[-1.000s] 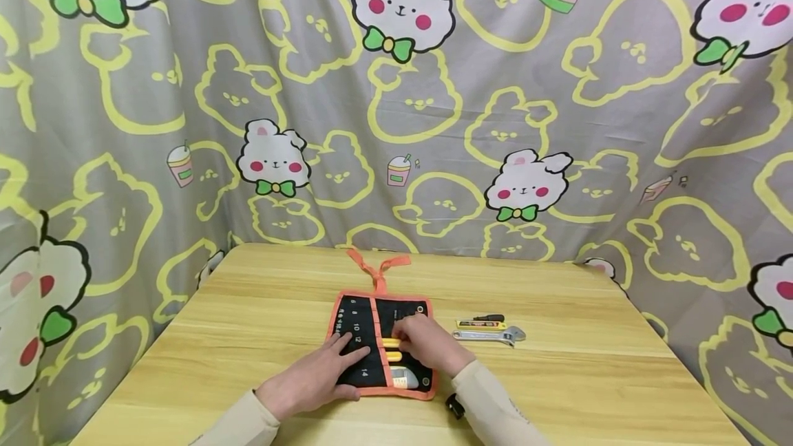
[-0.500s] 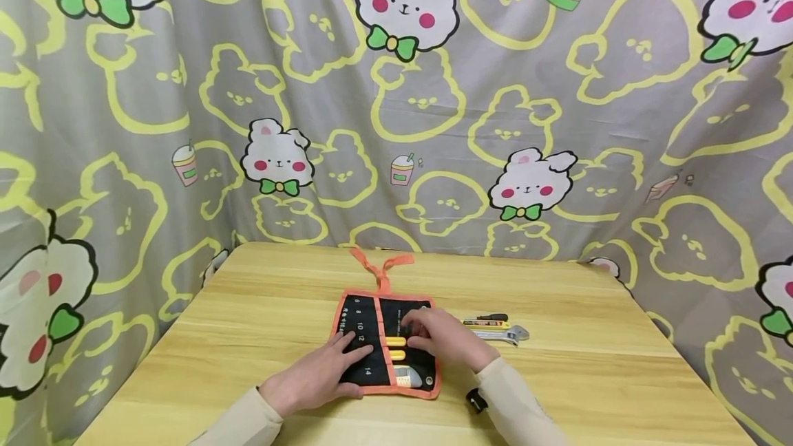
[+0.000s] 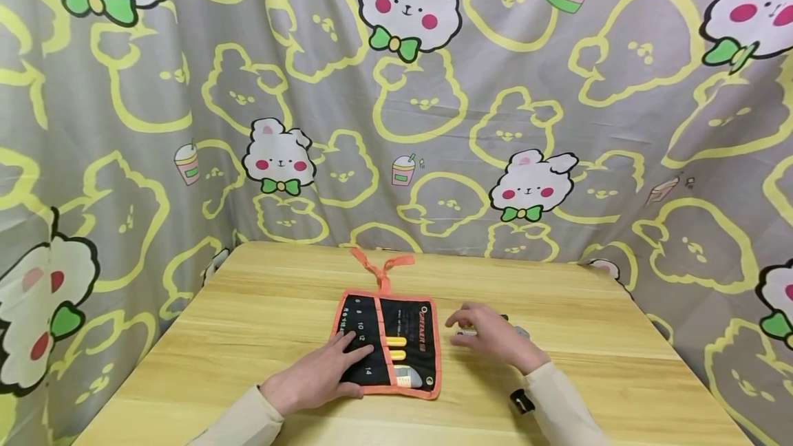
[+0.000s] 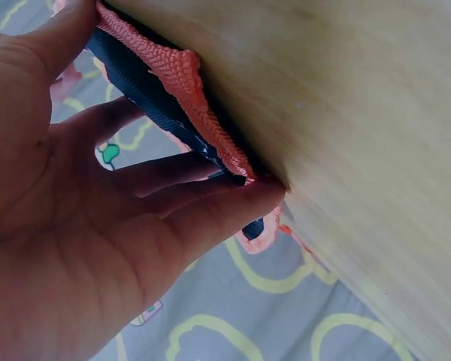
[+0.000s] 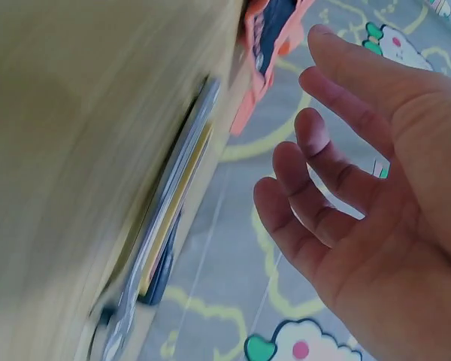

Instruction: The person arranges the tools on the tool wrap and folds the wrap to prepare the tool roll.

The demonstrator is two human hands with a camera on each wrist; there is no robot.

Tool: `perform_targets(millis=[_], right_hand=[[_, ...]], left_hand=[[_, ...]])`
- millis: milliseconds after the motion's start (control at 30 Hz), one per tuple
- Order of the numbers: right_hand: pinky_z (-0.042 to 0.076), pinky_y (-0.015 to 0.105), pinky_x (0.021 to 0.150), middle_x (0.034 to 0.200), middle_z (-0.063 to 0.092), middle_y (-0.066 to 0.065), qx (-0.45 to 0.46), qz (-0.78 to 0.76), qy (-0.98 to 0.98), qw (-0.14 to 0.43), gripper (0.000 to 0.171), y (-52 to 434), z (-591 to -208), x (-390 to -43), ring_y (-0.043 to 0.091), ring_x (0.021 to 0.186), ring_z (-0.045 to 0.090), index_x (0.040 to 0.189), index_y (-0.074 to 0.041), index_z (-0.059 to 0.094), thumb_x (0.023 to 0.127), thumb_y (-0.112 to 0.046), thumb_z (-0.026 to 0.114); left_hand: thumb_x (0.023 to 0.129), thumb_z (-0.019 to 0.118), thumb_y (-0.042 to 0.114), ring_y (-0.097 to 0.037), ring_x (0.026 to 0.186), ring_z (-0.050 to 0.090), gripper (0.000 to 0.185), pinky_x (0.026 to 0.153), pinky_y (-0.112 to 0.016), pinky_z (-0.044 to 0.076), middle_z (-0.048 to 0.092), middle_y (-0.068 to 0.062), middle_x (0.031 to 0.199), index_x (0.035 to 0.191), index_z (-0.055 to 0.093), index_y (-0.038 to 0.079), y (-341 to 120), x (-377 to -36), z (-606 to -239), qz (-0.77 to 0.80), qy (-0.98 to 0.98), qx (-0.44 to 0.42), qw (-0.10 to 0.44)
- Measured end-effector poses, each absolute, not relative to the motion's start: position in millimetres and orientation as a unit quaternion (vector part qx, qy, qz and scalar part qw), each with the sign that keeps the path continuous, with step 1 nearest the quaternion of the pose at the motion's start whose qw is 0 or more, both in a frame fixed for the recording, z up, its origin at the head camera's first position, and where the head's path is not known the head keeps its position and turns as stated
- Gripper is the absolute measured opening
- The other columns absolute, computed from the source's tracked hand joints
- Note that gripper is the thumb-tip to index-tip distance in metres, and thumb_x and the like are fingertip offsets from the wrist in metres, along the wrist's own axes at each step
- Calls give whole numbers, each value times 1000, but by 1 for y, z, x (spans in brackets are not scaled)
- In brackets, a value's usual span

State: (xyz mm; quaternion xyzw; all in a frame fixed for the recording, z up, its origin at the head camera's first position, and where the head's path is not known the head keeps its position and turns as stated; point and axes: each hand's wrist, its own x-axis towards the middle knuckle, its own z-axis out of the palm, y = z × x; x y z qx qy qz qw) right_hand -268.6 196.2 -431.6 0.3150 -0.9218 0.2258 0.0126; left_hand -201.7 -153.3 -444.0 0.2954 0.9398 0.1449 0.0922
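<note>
Orange-trimmed black tool roll [image 3: 387, 346] lies unrolled flat on the wooden counter [image 3: 248, 336], near the front edge, its orange tie strap [image 3: 379, 268] trailing toward the curtain [image 3: 434, 109]. Left hand [image 3: 319, 377] rests palm down on the roll's left half, fingers straight and spread over the numbered pockets; left wrist view shows the fingers [image 4: 203, 210] flat against the roll [image 4: 165, 83], nothing gripped. Yellow handles [image 3: 395, 347] and a grey tool [image 3: 409, 378] sit in the roll's middle pockets. Right hand [image 3: 489, 336] is off the roll, just right of it, hovering over the loose tools, fingers relaxed and apart, holding nothing; right wrist view shows the hand [image 5: 376, 210] clear of the counter [image 5: 75, 150]. Under it a wrench [image 5: 135, 301] and a yellow knife [image 5: 177, 203] lie side by side on the counter; in the head view they are mostly hidden behind the hand. Beige sleeves on both arms.
</note>
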Motion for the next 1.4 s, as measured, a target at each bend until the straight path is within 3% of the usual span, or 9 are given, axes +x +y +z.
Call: perform_targets(millis=[367,600,1400], right_hand=[[41,23,67,90,61,-1,313,220,-923,30,18,250,-438,-265,16,78,51,107,-10,78,90,-17,80],[41,27,69,93,60,-2,287,210,-934,32,23,271,-440,-266,16,82,50,110,-12,77,88,-18,81],[40,28,69,94,57,2,257,215,-942,8,24,297,-446,-272,19,83,48,107,-13,78,84,-20,84]], left_hand=[[91,69,52,-51,142,40,73,107,-59,46,39,-30,157,153,50,18,-152,-202,-444,142,941,293,94],[91,69,53,-51,142,41,74,107,-59,46,40,-30,156,153,50,19,-151,-202,-445,137,941,295,89],[91,69,53,-51,142,41,73,108,-60,45,40,-30,156,153,50,19,-153,-204,-445,146,941,291,93]])
